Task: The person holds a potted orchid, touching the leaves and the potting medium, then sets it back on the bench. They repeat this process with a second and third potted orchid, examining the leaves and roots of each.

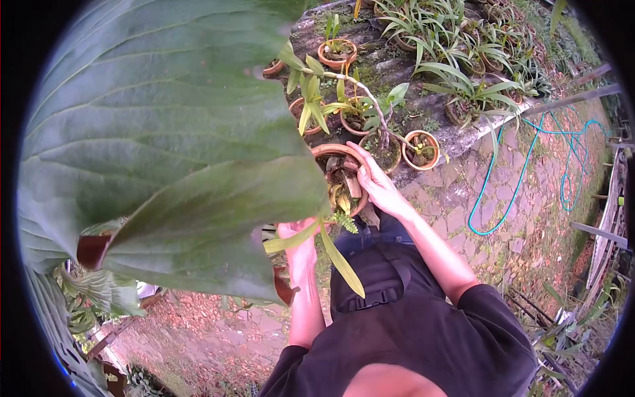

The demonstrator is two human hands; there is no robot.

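The person holds a clay pot point(331, 151) between both hands, just in front of the chest. It sits at the near edge of the mossy concrete desk point(456, 135). Whether its base rests on that edge or hangs free of it I cannot tell, since the hands and leaves cover the underside.

The right hand point(378, 185) lies against the pot's right side, fingers stretched up over the rim and the palm pressed to the wall. The left hand point(299, 246) is at the pot's lower left with the fingers curled in a narrow grip. A big green leaf point(152, 119) hides most of it, so what it closes on is not clear.

The pot holds bark pieces and yellowing stubs. A small fern sprig point(344, 220) pokes out at its lower edge, and a long yellow-green leaf point(340, 261) droops from there across the person's black shirt point(423, 331).

A thin pale stem point(362, 89) arches over the pot from the plants behind it. Further back on the desk stand more clay pots with orchids. A small one point(421, 149) is just right of the right hand's fingertips, and another point(337, 53) is near the far edge.

Beyond the desk's right corner a blue-green hose point(524, 171) loops over the paved ground point(529, 218).
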